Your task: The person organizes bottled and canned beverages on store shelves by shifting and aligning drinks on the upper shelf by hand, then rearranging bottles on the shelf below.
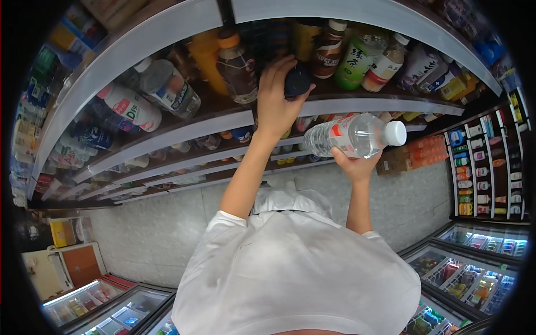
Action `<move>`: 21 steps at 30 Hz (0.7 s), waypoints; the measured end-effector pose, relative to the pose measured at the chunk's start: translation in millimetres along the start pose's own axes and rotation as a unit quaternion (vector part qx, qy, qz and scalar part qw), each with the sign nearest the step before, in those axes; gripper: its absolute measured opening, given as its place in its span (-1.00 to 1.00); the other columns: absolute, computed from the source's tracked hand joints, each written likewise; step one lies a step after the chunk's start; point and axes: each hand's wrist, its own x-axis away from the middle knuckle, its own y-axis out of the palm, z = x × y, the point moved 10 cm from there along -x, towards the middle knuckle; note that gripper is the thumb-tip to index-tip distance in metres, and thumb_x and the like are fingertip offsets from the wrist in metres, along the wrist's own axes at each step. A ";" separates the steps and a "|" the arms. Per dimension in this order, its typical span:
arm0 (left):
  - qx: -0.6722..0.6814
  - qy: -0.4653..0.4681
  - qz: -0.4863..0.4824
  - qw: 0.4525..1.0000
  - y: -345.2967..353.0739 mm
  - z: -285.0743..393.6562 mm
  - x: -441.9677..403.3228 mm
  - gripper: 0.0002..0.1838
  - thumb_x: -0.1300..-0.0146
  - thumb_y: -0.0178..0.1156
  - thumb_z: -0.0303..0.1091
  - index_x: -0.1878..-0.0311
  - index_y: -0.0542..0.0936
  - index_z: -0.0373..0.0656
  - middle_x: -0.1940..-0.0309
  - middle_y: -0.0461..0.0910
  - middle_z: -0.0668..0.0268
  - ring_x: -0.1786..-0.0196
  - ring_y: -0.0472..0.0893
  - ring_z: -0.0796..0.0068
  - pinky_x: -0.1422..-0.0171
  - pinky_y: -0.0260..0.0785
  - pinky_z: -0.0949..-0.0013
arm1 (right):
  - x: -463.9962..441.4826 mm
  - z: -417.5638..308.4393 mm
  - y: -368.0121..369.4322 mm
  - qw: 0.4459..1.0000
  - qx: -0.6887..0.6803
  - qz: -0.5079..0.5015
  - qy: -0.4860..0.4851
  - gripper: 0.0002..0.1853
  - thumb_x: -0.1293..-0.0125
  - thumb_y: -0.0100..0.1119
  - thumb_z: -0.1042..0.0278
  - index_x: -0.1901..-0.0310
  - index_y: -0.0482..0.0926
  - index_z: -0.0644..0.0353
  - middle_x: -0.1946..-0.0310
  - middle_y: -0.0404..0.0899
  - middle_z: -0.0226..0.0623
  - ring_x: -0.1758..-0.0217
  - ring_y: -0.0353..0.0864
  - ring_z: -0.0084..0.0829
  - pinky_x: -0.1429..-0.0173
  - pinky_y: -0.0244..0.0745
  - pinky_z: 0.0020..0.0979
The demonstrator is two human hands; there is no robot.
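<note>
My left hand (279,97) reaches up to the shelf, its fingers curved around a dark, round-ended bottle (297,81). The rest of that bottle is hidden behind its end and my hand. In my right hand (357,164) is a clear water bottle (352,137), tilted on its side, with a white cap pointing right and a red-and-white label. Left of my left hand stands a dark-drink bottle with an orange cap (237,70). Beyond it, to the right, are a brown coffee bottle (328,53) and a green tea bottle (357,61).
The shelf's pale front edge (201,120) runs across below my left hand, with more stocked tiers underneath. Cartons and an orange pack (425,152) sit on the floor at right. Glass-topped freezers (466,273) stand behind me, and another stocked rack (488,162) is at far right.
</note>
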 end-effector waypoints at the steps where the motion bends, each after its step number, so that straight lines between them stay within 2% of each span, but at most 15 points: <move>1: 0.000 -0.002 0.003 1.000 -4.4 0.3 1.2 -0.43 0.14 0.49 -0.41 -0.01 0.51 -0.22 -0.05 0.53 0.15 -0.16 0.48 0.10 -0.23 0.34 0.19 | -1.9 -3.0 1.9 1.000 -0.002 0.004 0.002 -0.36 0.25 0.56 0.24 0.09 0.53 0.37 0.25 0.64 -0.25 0.22 0.65 -0.45 0.09 0.56 -0.43; 3: 0.039 -0.019 0.003 0.999 -11.7 -2.1 3.0 -0.46 0.14 0.49 -0.41 0.03 0.51 -0.21 -0.03 0.55 0.16 -0.15 0.49 0.10 -0.22 0.33 0.20 | -5.0 -6.4 6.4 1.000 -0.002 0.006 0.003 -0.35 0.25 0.56 0.25 0.09 0.52 0.38 0.24 0.63 -0.24 0.22 0.65 -0.45 0.09 0.56 -0.42; 7: 0.076 -0.019 0.026 0.997 -28.9 3.5 9.9 -0.48 0.14 0.50 -0.39 0.06 0.51 -0.18 0.01 0.57 0.19 -0.15 0.50 0.11 -0.30 0.26 0.13 | -14.0 -19.5 10.7 0.996 0.053 0.000 -0.070 -0.28 0.24 0.56 0.29 0.01 0.45 0.41 0.16 0.60 -0.20 0.15 0.64 -0.40 0.04 0.56 -0.38; 9: 0.064 0.029 0.024 0.997 -36.9 21.6 12.2 -0.47 0.15 0.52 -0.36 0.06 0.51 -0.15 0.02 0.58 0.20 -0.15 0.51 0.13 -0.38 0.13 0.01 | -18.3 -24.3 12.5 0.992 0.076 -0.003 -0.103 -0.26 0.23 0.57 0.29 -0.02 0.42 0.42 0.13 0.59 -0.19 0.13 0.64 -0.39 0.02 0.55 -0.37; 10: 0.088 0.029 0.036 0.995 -41.6 25.0 14.7 -0.46 0.15 0.53 -0.33 0.06 0.51 -0.12 0.03 0.59 0.22 -0.16 0.51 0.14 -0.42 0.03 -0.09 | -19.9 -28.7 10.3 0.986 0.113 0.015 -0.124 -0.24 0.23 0.57 0.29 -0.03 0.41 0.42 0.11 0.58 -0.18 0.11 0.63 -0.37 0.01 0.55 -0.36; 11: 0.088 0.025 0.038 0.995 -45.9 28.3 16.6 -0.46 0.15 0.53 -0.33 0.06 0.51 -0.12 0.03 0.59 0.22 -0.16 0.51 0.14 -0.42 0.03 -0.09 | -20.6 -34.0 9.7 0.978 0.149 0.033 -0.144 -0.22 0.24 0.58 0.28 -0.05 0.39 0.42 0.09 0.57 -0.17 0.10 0.63 -0.36 0.01 0.55 -0.34; 13: 0.104 0.063 0.046 0.991 -56.6 42.2 18.2 -0.45 0.16 0.54 -0.32 0.06 0.50 -0.11 0.03 0.60 0.22 -0.15 0.52 0.14 -0.42 0.05 -0.08 | -31.9 -41.4 15.5 0.979 0.152 0.029 -0.133 -0.28 0.22 0.58 0.29 0.01 0.44 0.41 0.15 0.60 -0.19 0.15 0.65 -0.37 0.05 0.56 -0.35; 15: 0.099 0.071 0.056 0.991 -63.4 45.5 19.6 -0.44 0.16 0.55 -0.31 0.06 0.50 -0.11 0.05 0.60 0.23 -0.15 0.52 0.14 -0.41 0.06 -0.09 | -41.5 -52.8 25.9 0.965 0.210 0.014 -0.159 -0.40 0.18 0.56 0.33 0.09 0.51 0.38 0.24 0.64 -0.25 0.23 0.66 -0.39 0.10 0.56 -0.37; 16: 0.097 0.073 0.067 0.990 -68.3 46.8 19.3 -0.43 0.16 0.55 -0.30 0.05 0.49 -0.12 0.05 0.60 0.23 -0.14 0.52 0.14 -0.40 0.08 -0.08 | -48.5 -50.8 29.7 0.980 0.143 0.026 -0.133 -0.53 0.13 0.53 0.37 0.17 0.56 0.35 0.31 0.65 -0.31 0.29 0.65 -0.46 0.15 0.56 -0.42; 17: 0.095 0.076 0.078 0.990 -72.5 47.7 19.3 -0.42 0.15 0.55 -0.30 0.04 0.48 -0.13 0.06 0.60 0.23 -0.13 0.53 0.15 -0.40 0.09 -0.08 | -52.6 -51.2 37.1 0.980 0.143 0.026 -0.133 -0.53 0.13 0.53 0.37 0.17 0.56 0.35 0.31 0.65 -0.31 0.29 0.65 -0.46 0.15 0.56 -0.42; 19: 0.102 0.066 0.084 0.989 -76.1 43.3 19.2 -0.43 0.14 0.54 -0.32 0.04 0.48 -0.14 0.06 0.59 0.22 -0.13 0.52 0.15 -0.39 0.10 -0.08 | -63.2 -33.4 48.6 0.995 0.083 0.017 -0.052 -0.55 0.12 0.52 0.41 0.17 0.57 0.34 0.32 0.66 -0.31 0.29 0.63 -0.53 0.17 0.55 -0.46; 21: 0.107 0.058 0.090 0.988 -79.8 39.8 20.0 -0.44 0.12 0.53 -0.34 0.03 0.47 -0.14 0.06 0.58 0.22 -0.13 0.52 0.14 -0.39 0.11 -0.08 | -71.6 -26.5 66.2 0.995 0.093 0.005 -0.030 -0.57 0.13 0.54 0.42 0.20 0.57 0.32 0.36 0.65 -0.34 0.32 0.61 -0.56 0.20 0.55 -0.48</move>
